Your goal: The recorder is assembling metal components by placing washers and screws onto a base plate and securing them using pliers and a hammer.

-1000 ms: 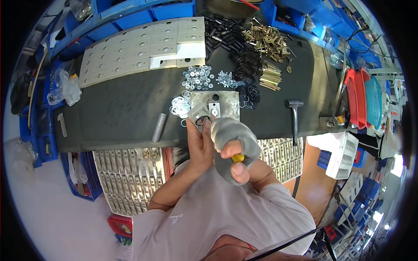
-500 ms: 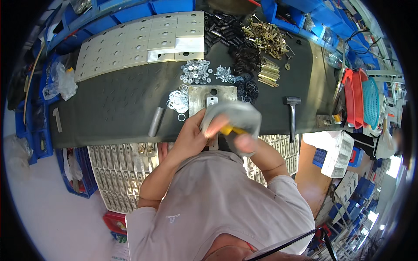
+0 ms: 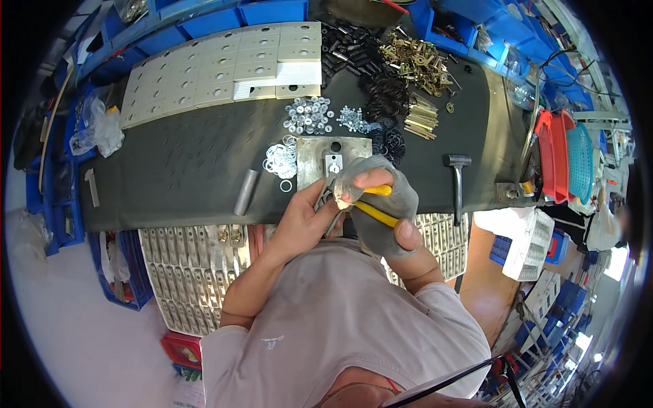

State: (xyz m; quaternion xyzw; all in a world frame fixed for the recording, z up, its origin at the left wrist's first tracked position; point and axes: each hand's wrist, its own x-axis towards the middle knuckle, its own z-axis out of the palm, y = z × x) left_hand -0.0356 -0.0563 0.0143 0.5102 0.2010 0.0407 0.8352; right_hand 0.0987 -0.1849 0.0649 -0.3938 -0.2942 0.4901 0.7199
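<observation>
Your left hand (image 3: 303,216) grips one metal part (image 3: 324,195), your right hand (image 3: 389,202) yellow-handled pliers (image 3: 376,214). Right of the steel plate (image 3: 313,153), past bare tabletop (image 3: 425,183), one hammer (image 3: 458,185) reaches the edge.

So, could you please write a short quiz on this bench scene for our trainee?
1. Which hand wears the grey glove? A) left B) right C) neither
2. True or false: the hammer lies to the right of the metal cylinder.
3. Fill in: the gloved hand holds a ____-handled tool.

Key: 1. B; 2. true; 3. yellow.
</observation>
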